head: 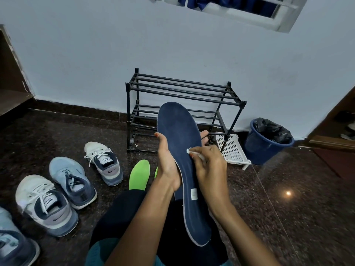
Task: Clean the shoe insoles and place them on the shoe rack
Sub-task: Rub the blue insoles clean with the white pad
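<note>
My left hand (166, 164) grips a long navy-blue insole (178, 139) from its left edge, fingers wrapped behind it, toe end pointing up toward the rack. My right hand (209, 169) pinches a small white cotton swab (189, 150), whose tip touches the insole's middle. A bright green insole (139, 174) lies on the floor below my left hand, and a sliver of a second green one shows beside it. The black tube shoe rack (184, 93) stands bare against the wall behind the insole.
Several sneakers (103, 163) sit on the dark granite floor at left. A white perforated basket (232, 150) lies right of the rack, and a blue bin (267, 143) with a black liner stands beyond it. My dark-clad knee (123, 212) is below.
</note>
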### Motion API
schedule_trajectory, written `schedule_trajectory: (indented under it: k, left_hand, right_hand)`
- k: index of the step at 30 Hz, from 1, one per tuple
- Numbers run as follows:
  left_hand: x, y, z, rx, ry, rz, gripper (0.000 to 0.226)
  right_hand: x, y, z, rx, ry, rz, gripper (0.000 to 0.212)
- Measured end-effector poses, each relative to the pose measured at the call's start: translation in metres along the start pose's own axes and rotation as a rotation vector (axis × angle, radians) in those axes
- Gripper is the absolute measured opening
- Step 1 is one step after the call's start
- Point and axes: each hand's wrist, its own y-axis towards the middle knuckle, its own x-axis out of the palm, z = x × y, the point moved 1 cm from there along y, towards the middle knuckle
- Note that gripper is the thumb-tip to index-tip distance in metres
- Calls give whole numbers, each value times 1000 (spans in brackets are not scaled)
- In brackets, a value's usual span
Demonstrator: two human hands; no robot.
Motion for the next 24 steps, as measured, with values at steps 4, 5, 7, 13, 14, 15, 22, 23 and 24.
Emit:
schedule_trajectory:
  k: [4,5,7,13,14,15,22,23,24]
  left_hand:
    - [-2,2,2,47,-53,37,97]
    - [-2,2,2,49,-54,38,97]
    - [-1,2,1,38,-25,40,96]
    - [-1,2,0,36,14,45,90]
    - [-2,2,1,42,1,54,90]
    - [-3,3,2,51,-10,62,90]
    - [-3,2,2,60,0,62,90]
    - [-2,2,2,54,20,54,92]
    - [-2,1,2,46,37,48,94]
  right_hand:
    - [-1,-11,-6,1,46,-88,15]
    - [-2,-10,-6,-2,38,-81,15]
    - [-4,-4,-2,-5,1,-35,14]
    - [-1,5,2,10,-44,16,15]
    - [0,3,1,17,-20,-8,15]
    - [0,0,-1,34,22,-42,15]
    - [-4,-2,-3,54,82,-126,11]
    - [-4,2,-1,41,45,-95,11]
    - [-4,6,2,29,8,-62,12]
